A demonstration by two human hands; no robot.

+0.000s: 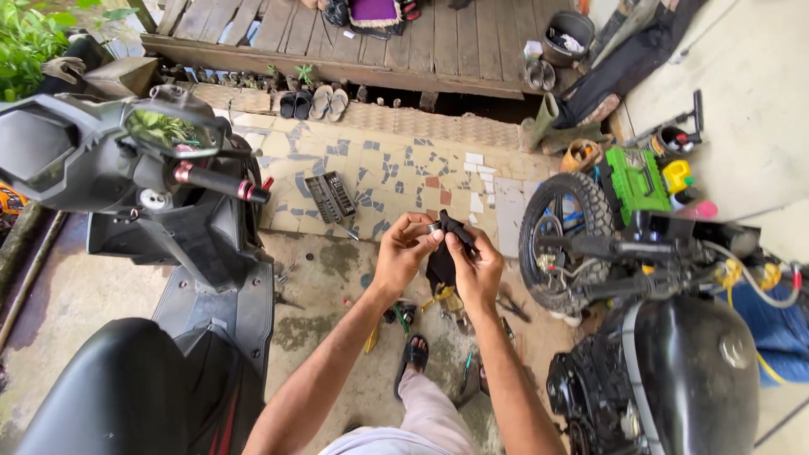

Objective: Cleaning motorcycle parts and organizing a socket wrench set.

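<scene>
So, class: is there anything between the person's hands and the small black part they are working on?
Nothing visible. The left hand and the right hand both already touch the black part, held in the air between the scooter and the motorbike. The fingers grip it directly.

One head-worn camera, looking steeply down and forward over the person's own forearms; hands (442, 253) sit close at frame centre, the concrete floor (76, 295) spreads farther below, wooden deck (421, 42) along the top.
</scene>
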